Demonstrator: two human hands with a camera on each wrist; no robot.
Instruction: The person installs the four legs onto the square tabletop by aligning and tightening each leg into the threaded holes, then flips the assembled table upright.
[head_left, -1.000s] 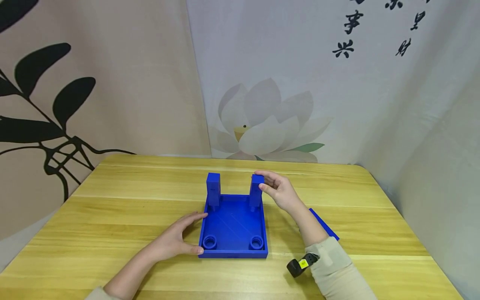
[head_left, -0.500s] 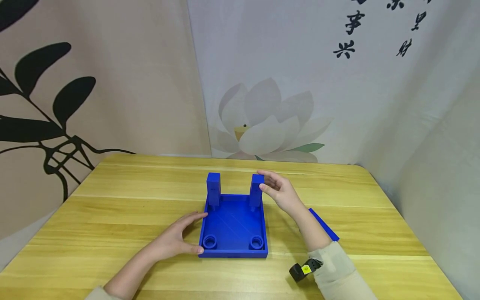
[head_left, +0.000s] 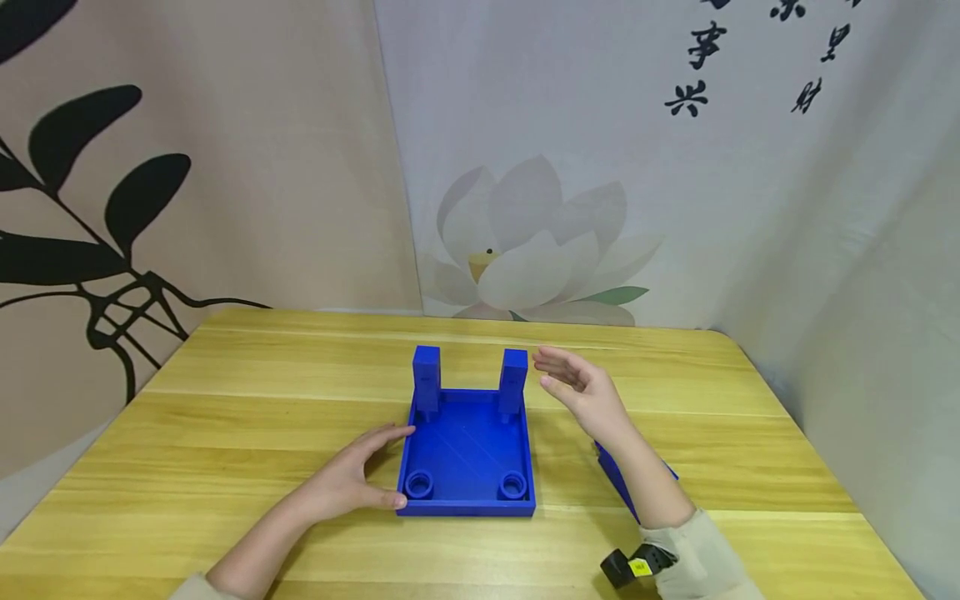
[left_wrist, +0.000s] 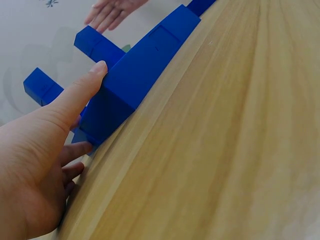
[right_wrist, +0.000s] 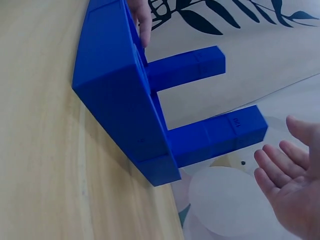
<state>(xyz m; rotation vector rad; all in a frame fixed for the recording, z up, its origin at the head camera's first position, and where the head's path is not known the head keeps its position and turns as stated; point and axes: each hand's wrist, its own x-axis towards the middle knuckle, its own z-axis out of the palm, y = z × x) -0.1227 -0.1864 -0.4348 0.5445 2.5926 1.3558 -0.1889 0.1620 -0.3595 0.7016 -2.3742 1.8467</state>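
Observation:
A shallow blue tray lies on the wooden table, with two round sockets at its near corners. From its far corners rise a left post and a right post, both blue and square-sided. My left hand rests against the tray's left side, thumb at the near corner and a fingertip farther along the wall. In the left wrist view the thumb lies along the tray edge. My right hand is just right of the right post, apart from it, its fingers loosely extended and holding nothing.
Behind and beneath my right forearm is another blue piece, partly hidden. The wooden table reaches back to a printed cloth. A black device is strapped on my right wrist.
My right hand has let go of the right post and moved right, away from it. More of the blue piece under that forearm shows. The left hand and tray have stayed put.

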